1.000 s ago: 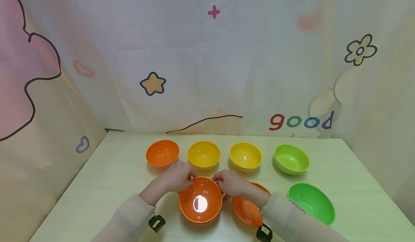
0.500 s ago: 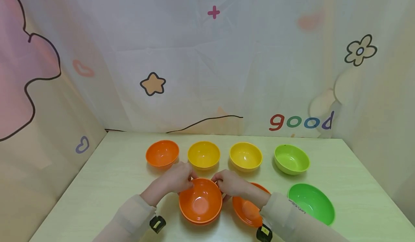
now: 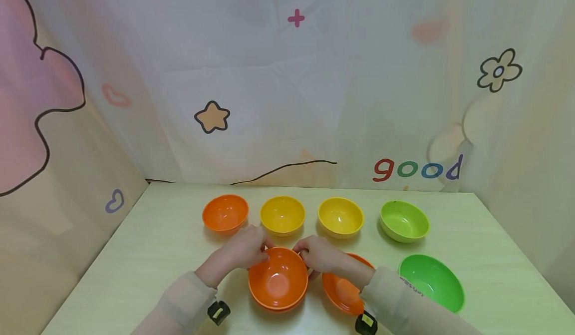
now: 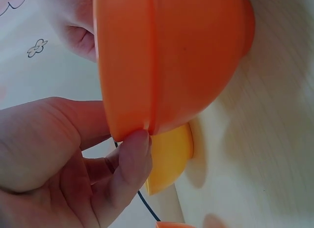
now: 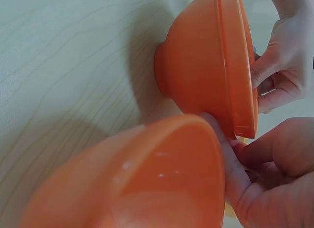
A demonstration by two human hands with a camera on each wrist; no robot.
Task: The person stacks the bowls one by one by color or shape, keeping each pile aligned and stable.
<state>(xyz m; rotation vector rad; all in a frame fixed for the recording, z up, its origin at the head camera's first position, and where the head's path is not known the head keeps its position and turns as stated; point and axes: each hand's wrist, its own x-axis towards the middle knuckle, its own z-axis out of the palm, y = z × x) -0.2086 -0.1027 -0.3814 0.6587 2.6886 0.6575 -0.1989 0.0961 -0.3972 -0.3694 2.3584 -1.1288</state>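
Note:
Two orange bowls, one nested in the other, stand at the front middle of the table in the head view. My left hand pinches their rim at the far left side. On the far right side of the same rim, my right hand pinches with thumb and fingers. Seen from the left wrist, the stacked bowls show a seam where the two rims meet, with the left hand gripping there. In the right wrist view the bowls' foot is near the table surface; whether it touches is unclear.
Another orange bowl sits under my right forearm, with a green bowl farther right. Along the back stand an orange bowl, two yellow bowls and a light green bowl. A printed cloth hangs behind the table.
The bright glare inside the upper bowl has gone. Both hands keep their hold on the stacked bowls, almost without moving.

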